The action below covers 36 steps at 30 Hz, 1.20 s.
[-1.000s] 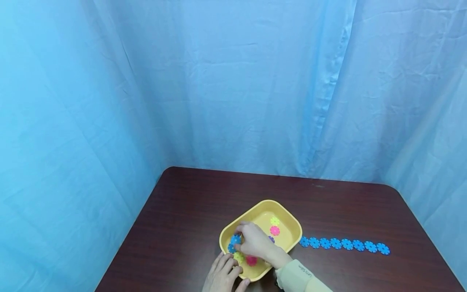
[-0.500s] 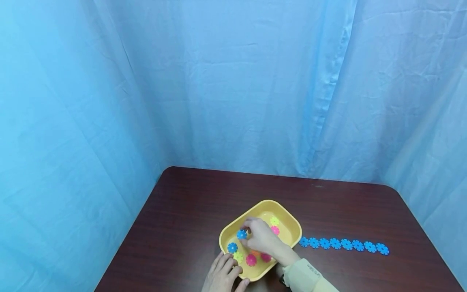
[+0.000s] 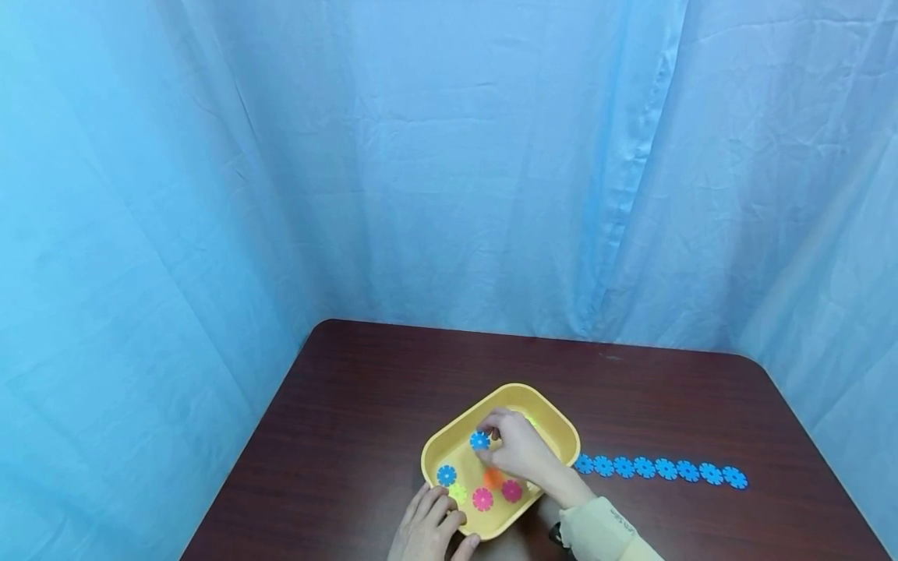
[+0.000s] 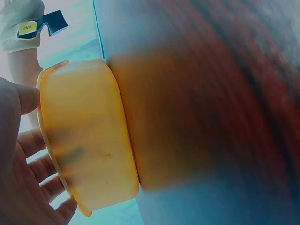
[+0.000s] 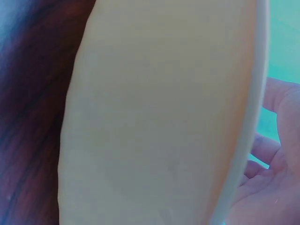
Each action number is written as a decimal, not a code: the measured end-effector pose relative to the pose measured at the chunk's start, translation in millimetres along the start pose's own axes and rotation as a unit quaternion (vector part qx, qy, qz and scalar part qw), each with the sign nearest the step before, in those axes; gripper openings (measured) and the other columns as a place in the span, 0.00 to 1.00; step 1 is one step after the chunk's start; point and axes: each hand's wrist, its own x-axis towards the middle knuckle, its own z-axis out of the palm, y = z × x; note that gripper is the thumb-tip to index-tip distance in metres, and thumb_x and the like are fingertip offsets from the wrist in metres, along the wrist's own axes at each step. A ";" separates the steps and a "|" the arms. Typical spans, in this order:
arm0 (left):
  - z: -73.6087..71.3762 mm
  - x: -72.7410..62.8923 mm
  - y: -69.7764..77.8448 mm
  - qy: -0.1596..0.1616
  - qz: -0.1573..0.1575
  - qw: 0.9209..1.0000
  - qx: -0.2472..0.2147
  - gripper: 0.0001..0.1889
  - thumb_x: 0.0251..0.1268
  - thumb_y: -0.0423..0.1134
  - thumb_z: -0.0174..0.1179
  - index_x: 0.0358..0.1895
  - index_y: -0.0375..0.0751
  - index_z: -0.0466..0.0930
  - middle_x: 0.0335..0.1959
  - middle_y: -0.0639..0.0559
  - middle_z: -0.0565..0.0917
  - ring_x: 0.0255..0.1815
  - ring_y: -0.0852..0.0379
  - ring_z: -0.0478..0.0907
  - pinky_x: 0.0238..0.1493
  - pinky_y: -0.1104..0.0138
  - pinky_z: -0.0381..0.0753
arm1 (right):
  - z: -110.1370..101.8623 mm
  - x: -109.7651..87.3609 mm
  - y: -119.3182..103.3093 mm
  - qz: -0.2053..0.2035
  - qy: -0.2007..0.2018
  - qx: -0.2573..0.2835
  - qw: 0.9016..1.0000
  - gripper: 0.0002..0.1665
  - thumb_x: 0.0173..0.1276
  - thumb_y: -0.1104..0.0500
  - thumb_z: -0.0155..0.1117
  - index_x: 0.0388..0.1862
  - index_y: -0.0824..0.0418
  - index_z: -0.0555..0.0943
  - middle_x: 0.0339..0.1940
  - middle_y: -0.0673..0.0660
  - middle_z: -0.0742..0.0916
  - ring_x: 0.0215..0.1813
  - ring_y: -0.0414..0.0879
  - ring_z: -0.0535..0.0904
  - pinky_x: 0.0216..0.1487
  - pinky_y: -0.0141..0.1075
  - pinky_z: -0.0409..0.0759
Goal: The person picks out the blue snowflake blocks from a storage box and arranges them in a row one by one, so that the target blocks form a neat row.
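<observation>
My right hand (image 3: 517,446) reaches into a yellow plastic basin (image 3: 459,428) and pinches a blue snowflake disc (image 3: 480,441) between thumb and fingers. In the right wrist view the basin's wall hides the disc, and the right hand (image 5: 276,164) shows past the rim. Relaxed and spread, the fingers of my left hand (image 3: 426,523) rest on the basin's near-left rim; the left wrist view has that hand (image 4: 23,183) along the rim too. Lying inside are another blue disc (image 3: 447,475), a yellow one (image 3: 458,493), pink ones (image 3: 482,499) and an orange one (image 3: 493,478).
Right of the basin, several blue discs (image 3: 666,469) form a row across the dark brown table (image 3: 379,374). Light blue curtains (image 3: 449,171) hang behind the table and at both sides. In the left wrist view a dark wrist device (image 4: 51,22) sits on the right sleeve.
My right hand has drawn a blue disc away from the other blue disc at the basin's left end, moving right and slightly back. The left hand stays on the rim.
</observation>
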 end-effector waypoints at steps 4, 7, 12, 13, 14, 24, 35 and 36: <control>0.1 0.0 -0.2 0.000 0.001 1.000 0.004 0.12 0.53 0.55 0.71 0.31 0.56 0.79 0.36 0.62 0.75 0.53 0.56 0.75 0.62 0.55 0.72 | -4.3 -2.1 4.1 0.004 0.014 -0.007 1.000 0.15 0.54 0.59 0.78 0.41 0.61 0.86 0.36 0.47 0.81 0.36 0.42 0.75 0.35 0.33 0.78; 0.5 -0.1 -0.1 0.002 0.001 1.000 0.004 0.13 0.53 0.55 0.71 0.30 0.56 0.79 0.35 0.62 0.75 0.53 0.56 0.75 0.61 0.55 0.72 | -7.0 -4.2 6.7 0.009 0.020 -0.002 1.000 0.15 0.55 0.59 0.78 0.40 0.60 0.86 0.36 0.47 0.81 0.35 0.42 0.74 0.34 0.32 0.78; 0.7 0.0 0.3 0.001 -0.001 1.000 0.002 0.12 0.54 0.55 0.70 0.30 0.56 0.79 0.35 0.62 0.75 0.53 0.56 0.75 0.61 0.55 0.72 | -10.7 -8.6 11.3 0.023 0.021 0.010 0.999 0.15 0.56 0.59 0.78 0.41 0.60 0.86 0.34 0.46 0.79 0.35 0.43 0.74 0.33 0.32 0.78; 0.8 0.0 0.3 0.001 0.000 1.000 0.003 0.12 0.54 0.55 0.70 0.30 0.56 0.79 0.35 0.62 0.75 0.53 0.56 0.75 0.61 0.56 0.72 | -11.6 -9.5 12.3 0.026 0.021 0.010 0.999 0.15 0.56 0.59 0.78 0.42 0.61 0.86 0.34 0.46 0.79 0.35 0.43 0.74 0.33 0.32 0.78; 0.7 0.1 0.3 0.002 0.000 1.000 0.003 0.12 0.54 0.55 0.70 0.30 0.56 0.79 0.35 0.62 0.75 0.53 0.56 0.75 0.62 0.56 0.71 | -12.5 -10.3 13.2 0.027 0.021 0.010 0.999 0.15 0.56 0.59 0.78 0.42 0.61 0.86 0.34 0.46 0.79 0.35 0.43 0.74 0.33 0.32 0.78; -2.2 0.7 1.3 -0.017 -0.006 1.000 0.003 0.11 0.58 0.55 0.69 0.30 0.55 0.79 0.36 0.62 0.74 0.53 0.56 0.75 0.61 0.53 0.73 | -19.9 -16.1 19.4 0.032 0.055 0.001 0.998 0.16 0.53 0.61 0.79 0.40 0.62 0.86 0.32 0.47 0.80 0.33 0.45 0.75 0.33 0.31 0.78; -3.7 1.1 2.1 -0.033 -0.010 0.999 0.003 0.11 0.60 0.55 0.68 0.31 0.55 0.79 0.36 0.62 0.75 0.53 0.55 0.75 0.61 0.52 0.73 | -29.2 -18.9 27.2 0.046 0.065 -0.006 0.997 0.17 0.52 0.60 0.80 0.40 0.60 0.86 0.32 0.45 0.81 0.33 0.40 0.75 0.35 0.33 0.79; -3.8 1.1 2.0 -0.033 -0.010 0.999 0.004 0.11 0.60 0.54 0.68 0.31 0.55 0.79 0.36 0.62 0.74 0.53 0.55 0.75 0.61 0.52 0.73 | -30.3 -19.5 28.1 0.048 0.067 -0.005 0.997 0.17 0.51 0.60 0.81 0.40 0.60 0.86 0.33 0.45 0.81 0.33 0.40 0.74 0.35 0.33 0.79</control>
